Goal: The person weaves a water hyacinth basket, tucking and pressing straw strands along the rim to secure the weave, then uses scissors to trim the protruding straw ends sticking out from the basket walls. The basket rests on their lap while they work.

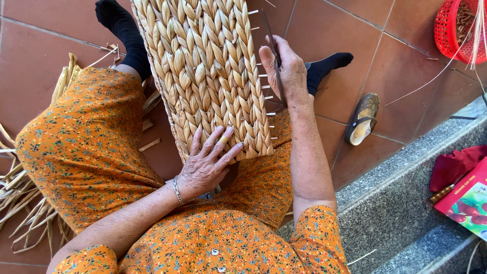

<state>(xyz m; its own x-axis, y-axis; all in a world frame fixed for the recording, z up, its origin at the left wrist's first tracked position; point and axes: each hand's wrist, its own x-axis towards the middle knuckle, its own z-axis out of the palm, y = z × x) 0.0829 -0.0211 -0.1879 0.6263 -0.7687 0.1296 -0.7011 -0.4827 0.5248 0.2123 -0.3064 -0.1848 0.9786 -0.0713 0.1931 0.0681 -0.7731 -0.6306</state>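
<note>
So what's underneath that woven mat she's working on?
The woven mat rests over the person's lap, on the orange floral dress, with red floor tiles beyond. The left hand presses its near end; the right hand grips its edge. Whatever lies directly beneath is covered.

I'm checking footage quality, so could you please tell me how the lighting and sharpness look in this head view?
Head view: bright daylight, sharp on the woven mat and both hands, left hand and right hand; soft shadow under the sandal; the red basket is cropped at the corner.
</note>
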